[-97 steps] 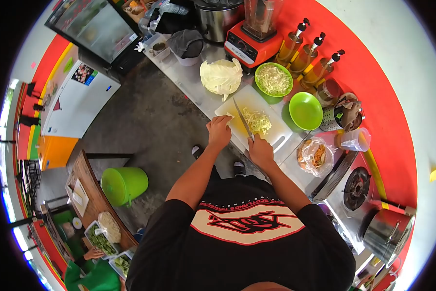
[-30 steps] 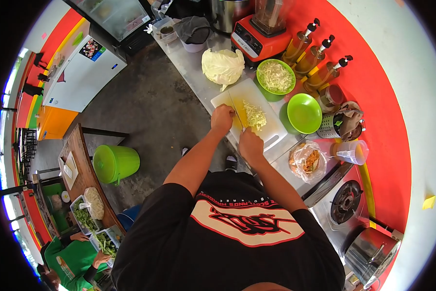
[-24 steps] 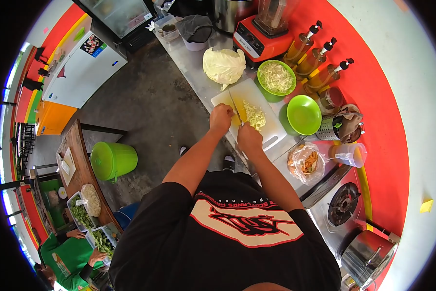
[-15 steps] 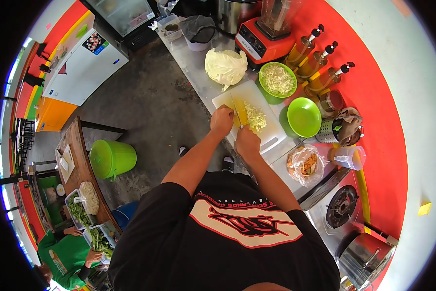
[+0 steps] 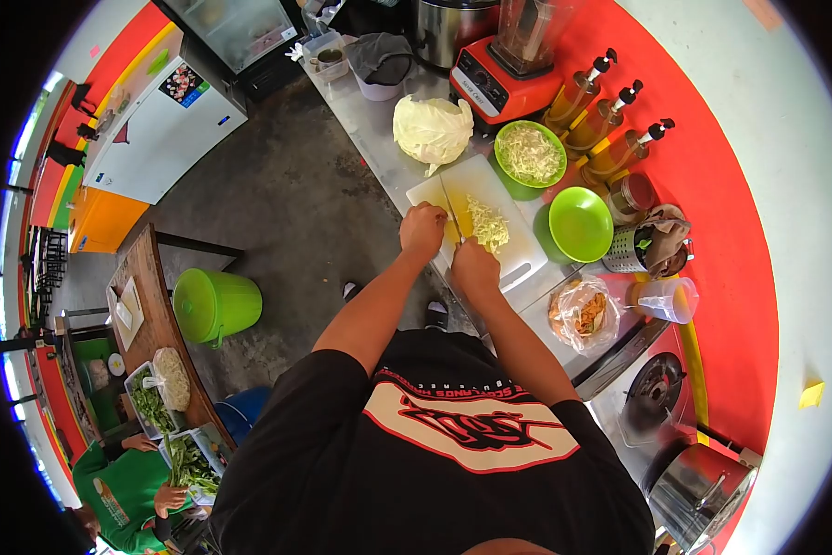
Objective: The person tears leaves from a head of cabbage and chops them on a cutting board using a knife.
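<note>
My right hand [image 5: 475,265] is closed round the handle of a kitchen knife [image 5: 452,211], whose blade points away from me over a white cutting board [image 5: 516,242]. Left of the blade, my left hand [image 5: 422,231] is curled down at the board's edge; whatever lies under its fingers is hidden. Shredded cabbage [image 5: 487,226] lies in a small heap just right of the knife. Beyond the board sits a pale cabbage head [image 5: 433,129]. A green bowl of shredded cabbage [image 5: 531,154] stands at the far right, with a second green bowl [image 5: 581,225] closer.
Behind the bowls are a red blender [image 5: 504,79] and several pump bottles [image 5: 629,153]. A plastic bag of orange food [image 5: 584,314], a plastic cup [image 5: 668,301] and a gas burner [image 5: 655,392] are to the right. A person in green [image 5: 115,495] handles leafy greens [image 5: 191,462] at lower left.
Both my hands stay at nearly the same spot, with the knife still on the board. At lower left, the other person's hand has shifted slightly by the greens.
</note>
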`<state>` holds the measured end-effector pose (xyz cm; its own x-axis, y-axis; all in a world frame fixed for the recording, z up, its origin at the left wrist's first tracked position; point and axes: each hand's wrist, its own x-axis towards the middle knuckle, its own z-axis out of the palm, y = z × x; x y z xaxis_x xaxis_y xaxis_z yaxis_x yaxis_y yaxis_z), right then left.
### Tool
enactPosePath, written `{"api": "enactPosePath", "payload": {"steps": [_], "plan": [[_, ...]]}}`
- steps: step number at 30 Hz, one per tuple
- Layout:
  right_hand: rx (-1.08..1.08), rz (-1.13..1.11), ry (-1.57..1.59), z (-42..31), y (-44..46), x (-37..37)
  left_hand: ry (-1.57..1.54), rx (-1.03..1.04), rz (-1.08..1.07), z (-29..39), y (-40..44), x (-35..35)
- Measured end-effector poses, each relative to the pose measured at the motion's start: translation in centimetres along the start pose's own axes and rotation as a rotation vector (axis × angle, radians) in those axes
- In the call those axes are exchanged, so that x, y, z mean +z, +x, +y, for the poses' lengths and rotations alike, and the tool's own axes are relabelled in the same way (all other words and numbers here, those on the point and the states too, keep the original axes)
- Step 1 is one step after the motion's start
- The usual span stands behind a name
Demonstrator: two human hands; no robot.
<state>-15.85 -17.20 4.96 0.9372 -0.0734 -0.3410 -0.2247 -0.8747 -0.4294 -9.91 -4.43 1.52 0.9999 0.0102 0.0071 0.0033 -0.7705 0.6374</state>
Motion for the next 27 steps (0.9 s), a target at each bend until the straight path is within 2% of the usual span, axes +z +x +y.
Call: {"api": "enactPosePath", "payload": {"steps": [5,8,12,14,18,20,27], "plan": [[0.018,0.027,-0.015,0.7,0.0,2.0,-0.025,-0.041,0.005,0.3,-0.1,0.0],[-0.017,0.007,-0.002,-0.1,0.7,-0.2,-0.007,-0.028,0.003,0.0,-0.1,0.1],[-0.008,0.021,0.005,-0.2,-0.6,0.6,-0.014,-0.066,-0.003,0.5,0.1,-0.2],[0.058,0.000,0.024,0.1,-0.7,2.0,-0.027,-0.092,-0.021,0.4,0.0,-0.1],[0.017,0.033,0.029,-0.4,0.3,0.7,-0.022,-0.069,-0.012,0.0,-0.1,0.1],[0.019,-0.034,0.018,-0.8,0.5,-0.7,-0.028,-0.066,-0.008,-0.1,0.1,0.2],[0.048,0.021,0.049,-0.3,-0.5,1.5,-0.020,-0.050,-0.004,0.0,0.0,0.4]]}}
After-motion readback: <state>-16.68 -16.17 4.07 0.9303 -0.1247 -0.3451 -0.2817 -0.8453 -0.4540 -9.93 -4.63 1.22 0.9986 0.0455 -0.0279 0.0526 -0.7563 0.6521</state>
